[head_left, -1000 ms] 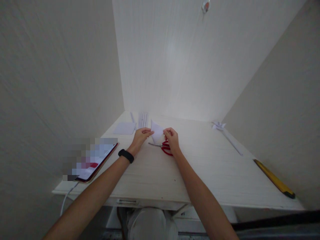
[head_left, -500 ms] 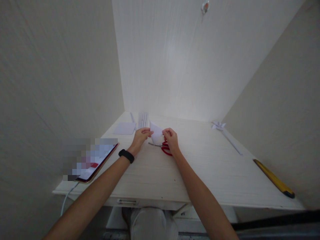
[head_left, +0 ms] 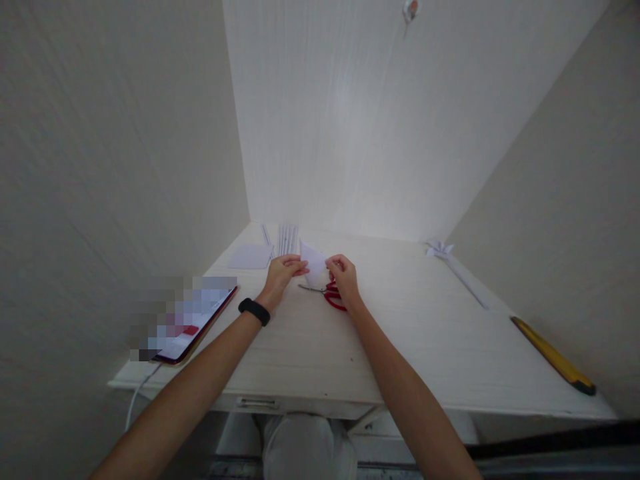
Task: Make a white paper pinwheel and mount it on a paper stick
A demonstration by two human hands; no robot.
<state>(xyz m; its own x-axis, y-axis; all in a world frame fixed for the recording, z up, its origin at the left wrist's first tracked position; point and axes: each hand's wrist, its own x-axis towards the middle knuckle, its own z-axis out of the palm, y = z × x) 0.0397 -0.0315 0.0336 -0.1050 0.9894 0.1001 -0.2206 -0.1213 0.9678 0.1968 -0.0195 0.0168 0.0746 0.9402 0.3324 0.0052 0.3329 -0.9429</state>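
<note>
A small white sheet of paper (head_left: 313, 262) stands between my two hands, one corner pointing up. My left hand (head_left: 283, 273) pinches its left edge, and a black band circles that wrist. At the right corner my right hand (head_left: 343, 272) pinches the paper between thumb and fingers. Just below lie scissors (head_left: 336, 300) with red handles, their blades toward the left; my right hand partly covers the handles. Behind my left hand are several narrow paper strips (head_left: 287, 239) side by side and a flat piece of white paper (head_left: 250, 256).
A phone or tablet (head_left: 197, 323) with a cable leans at the left wall. Against the right side lie a paper pinwheel-like shape on a stick (head_left: 463, 277) and a yellow and black cutter (head_left: 553, 355). Walls enclose the white table (head_left: 300, 353) on three sides.
The whole view has shifted very slightly. Both hands keep hold of the paper in nearly the same position, and the scissors stay where they lay.
</note>
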